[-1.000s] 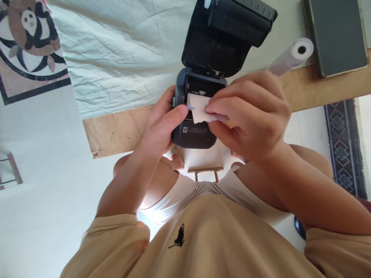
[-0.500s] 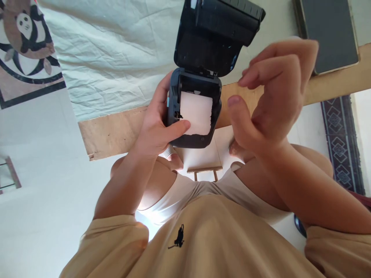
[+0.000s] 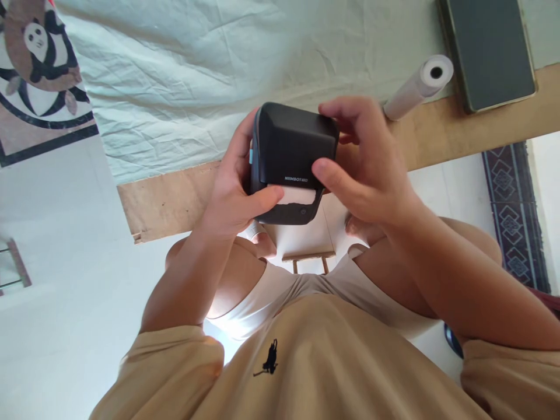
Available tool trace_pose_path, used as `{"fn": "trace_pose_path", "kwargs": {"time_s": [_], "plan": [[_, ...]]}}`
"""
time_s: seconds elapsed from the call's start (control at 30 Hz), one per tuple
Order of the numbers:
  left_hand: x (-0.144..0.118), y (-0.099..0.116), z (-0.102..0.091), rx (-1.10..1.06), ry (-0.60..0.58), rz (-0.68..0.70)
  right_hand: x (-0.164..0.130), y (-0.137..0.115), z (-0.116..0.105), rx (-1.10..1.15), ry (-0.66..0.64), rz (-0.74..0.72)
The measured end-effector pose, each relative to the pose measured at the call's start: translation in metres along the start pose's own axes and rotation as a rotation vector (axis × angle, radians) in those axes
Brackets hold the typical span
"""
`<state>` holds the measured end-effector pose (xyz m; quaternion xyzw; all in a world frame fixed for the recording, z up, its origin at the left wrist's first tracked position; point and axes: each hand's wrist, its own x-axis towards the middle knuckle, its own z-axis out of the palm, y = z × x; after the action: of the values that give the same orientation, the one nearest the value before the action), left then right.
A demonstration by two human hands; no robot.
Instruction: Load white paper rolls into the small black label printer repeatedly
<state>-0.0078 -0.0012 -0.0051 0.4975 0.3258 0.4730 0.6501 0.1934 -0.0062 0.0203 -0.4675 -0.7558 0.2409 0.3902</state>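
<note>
A black label printer (image 3: 294,143) with "NIIMBOT" on its lid is held above the front edge of the table. The lid lies down over the body. A strip of white label paper (image 3: 298,195) shows below the lid's edge. My left hand (image 3: 238,186) grips the printer's left side, its thumb resting on the paper. On the right side, my right hand (image 3: 365,157) closes around the lid, thumb on the front face and fingers at the far right corner. The fingertips of the left hand are hidden behind the printer.
A white paper roll (image 3: 417,87) lies on the green cloth (image 3: 188,76) at the right. Beside it is a dark flat tablet-like slab (image 3: 492,55). The table's bare wooden edge (image 3: 170,201) runs below the cloth. A panda picture (image 3: 39,76) is at the far left.
The printer's lid has swung down from upright over the paper roll inside. My right hand has moved left onto the lid, uncovering the white roll on the table.
</note>
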Motion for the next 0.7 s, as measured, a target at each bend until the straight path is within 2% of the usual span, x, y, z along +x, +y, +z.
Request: {"fn": "trace_pose_path", "kwargs": {"time_s": [0.1, 0.37, 0.53, 0.63, 0.7], "plan": [[-0.002, 0.005, 0.005, -0.037, -0.049, 0.04, 0.0, 0.001, 0.0, -0.069, -0.114, 0.042], [-0.003, 0.013, 0.011, -0.075, 0.075, -0.111, 0.006, 0.001, 0.001, -0.114, -0.242, 0.172], [-0.001, 0.013, 0.015, -0.121, 0.055, -0.066, 0.006, 0.005, 0.004, -0.074, -0.204, 0.147], [0.001, 0.015, 0.02, -0.136, 0.088, -0.015, 0.005, 0.005, 0.005, -0.037, -0.181, 0.092], [0.004, 0.017, 0.023, -0.166, 0.119, -0.039, 0.004, 0.005, 0.006, -0.059, -0.192, 0.083]]}}
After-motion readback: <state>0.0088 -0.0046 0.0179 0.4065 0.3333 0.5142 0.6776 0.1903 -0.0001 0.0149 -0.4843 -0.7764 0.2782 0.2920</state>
